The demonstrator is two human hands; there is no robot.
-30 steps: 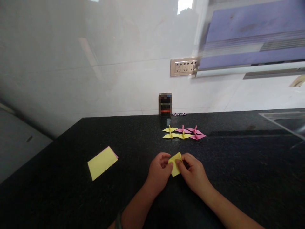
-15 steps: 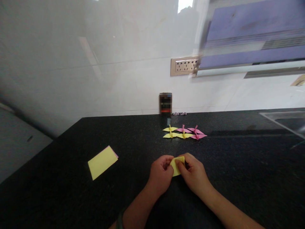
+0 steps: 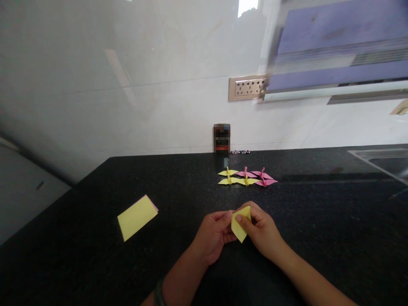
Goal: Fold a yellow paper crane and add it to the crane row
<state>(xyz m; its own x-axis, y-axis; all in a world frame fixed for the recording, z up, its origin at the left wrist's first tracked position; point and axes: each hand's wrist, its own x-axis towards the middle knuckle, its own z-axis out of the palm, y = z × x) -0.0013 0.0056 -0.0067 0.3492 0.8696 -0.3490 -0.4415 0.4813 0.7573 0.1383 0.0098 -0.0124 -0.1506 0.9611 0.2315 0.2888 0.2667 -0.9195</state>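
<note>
Right hand point(image 3: 262, 231) pinching folded yellow paper point(image 3: 239, 233), left hand point(image 3: 210, 238) grasping its edge, six paper birds point(image 3: 246, 181) beyond

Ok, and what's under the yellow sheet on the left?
Pink paper pokes out from under the yellow sheet at its right end. The rest is covered, so I can't tell how many sheets lie there.

Soft, muted light is falling across the glossy wall point(image 3: 165, 119), and a white glare patch point(image 3: 247, 6) is shining above the socket panel point(image 3: 236, 95). Right of that panel, what seems to be a purple cover point(image 3: 318, 32) is smearing into blurred streaks. Below the panel, slightly left, coarse pixelation is masking an upright object point(image 3: 222, 139). Well below the panel, the black table point(image 3: 95, 263) is losing detail in dimness.
</note>
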